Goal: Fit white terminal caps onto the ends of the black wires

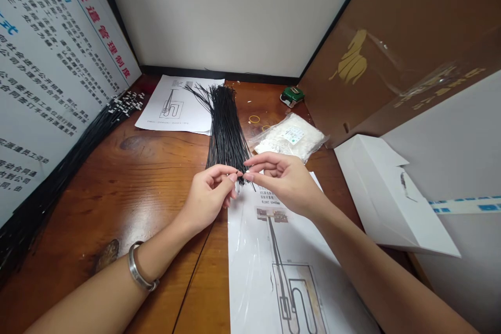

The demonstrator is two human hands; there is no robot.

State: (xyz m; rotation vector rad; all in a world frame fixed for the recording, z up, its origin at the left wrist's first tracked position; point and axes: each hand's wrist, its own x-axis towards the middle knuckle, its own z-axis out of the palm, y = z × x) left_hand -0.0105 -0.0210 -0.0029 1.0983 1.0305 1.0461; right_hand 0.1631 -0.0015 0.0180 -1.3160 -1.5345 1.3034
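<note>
Over the near end of a bundle of black wires (225, 130), my two hands meet fingertip to fingertip. My left hand (211, 195) is closed in a pinch on the dark end of a thin black wire. My right hand (287, 182) pinches a tiny white piece between thumb and forefinger, its other fingers curled; the piece is mostly hidden. Beyond the right hand lies a clear plastic bag (307, 133) of small white parts with a label. Under the hands is a printed drawing sheet (250, 250).
At the left, long black wires with white connectors (125, 103) lie along a printed board. Another drawing sheet (152, 109) is at the back. A green tape measure (291, 96) and a yellow rubber band (254, 119) lie behind the bag. A white box (387, 193) stands at the right.
</note>
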